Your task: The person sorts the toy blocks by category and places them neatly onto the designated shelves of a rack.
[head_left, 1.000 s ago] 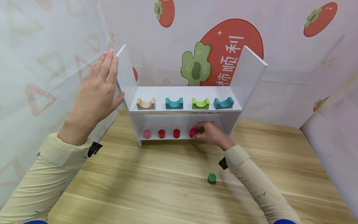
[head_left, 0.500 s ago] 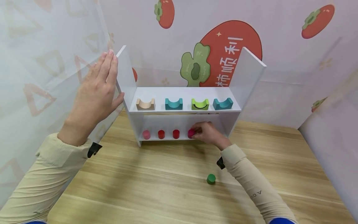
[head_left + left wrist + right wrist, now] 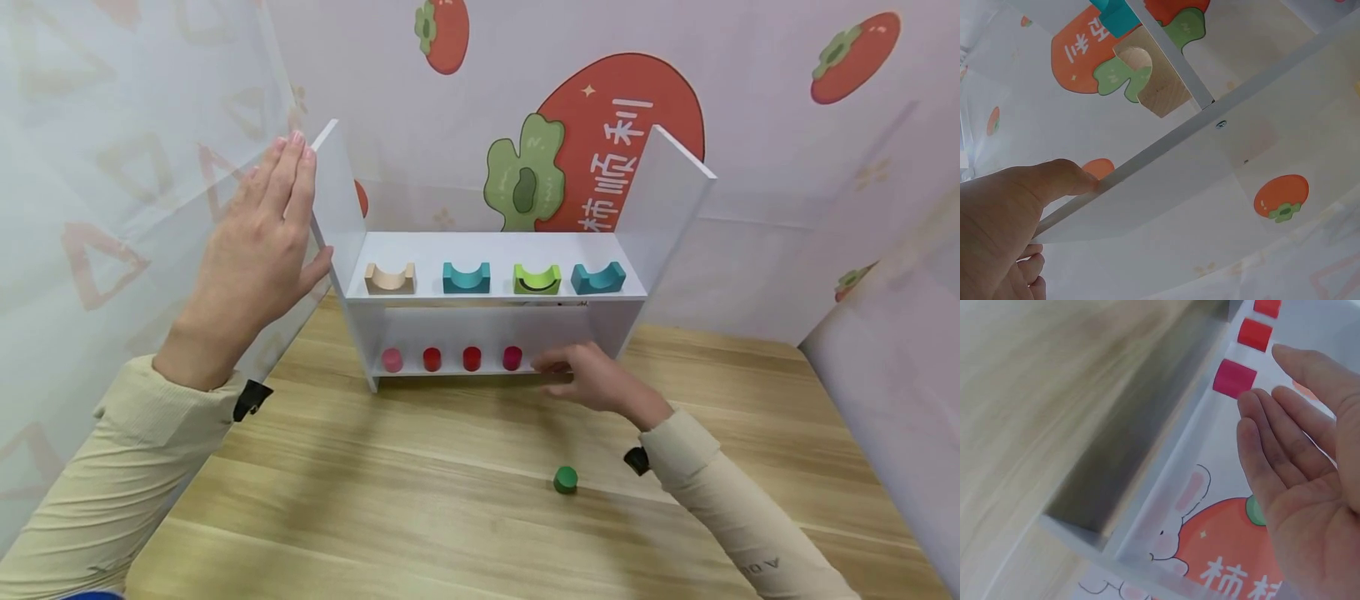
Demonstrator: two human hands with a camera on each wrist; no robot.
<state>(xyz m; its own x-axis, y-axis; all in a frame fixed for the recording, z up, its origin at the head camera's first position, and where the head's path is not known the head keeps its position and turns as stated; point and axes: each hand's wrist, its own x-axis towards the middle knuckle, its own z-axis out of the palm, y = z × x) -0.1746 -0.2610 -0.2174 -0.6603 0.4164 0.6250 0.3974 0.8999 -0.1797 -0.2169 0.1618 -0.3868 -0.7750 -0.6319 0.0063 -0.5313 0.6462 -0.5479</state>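
Observation:
My left hand (image 3: 258, 242) holds the left side panel of a white two-tier shelf (image 3: 487, 242), thumb on its front edge and straight fingers along the outer side. My right hand (image 3: 596, 379) holds nothing; its fingers are parted just right of a magenta cylinder (image 3: 512, 358) standing on the lower tier. Left of that cylinder, in a row, stand a red cylinder (image 3: 472, 359), another red cylinder (image 3: 432, 360) and a pink cylinder (image 3: 392, 360). In the right wrist view, a slight gap separates the fingertips from the magenta cylinder (image 3: 1235, 378).
A green cylinder (image 3: 566, 479) stands on the wooden table (image 3: 420, 500) in front of the shelf. The upper tier bears a beige arch block (image 3: 390, 283), a teal one (image 3: 467, 282), a lime one (image 3: 537, 283) and another teal one (image 3: 597, 282). Printed cloth hangs behind.
My right hand has let go of the magenta cylinder and drawn back to the right. That cylinder stays on the lower tier. My left hand has stayed on the panel.

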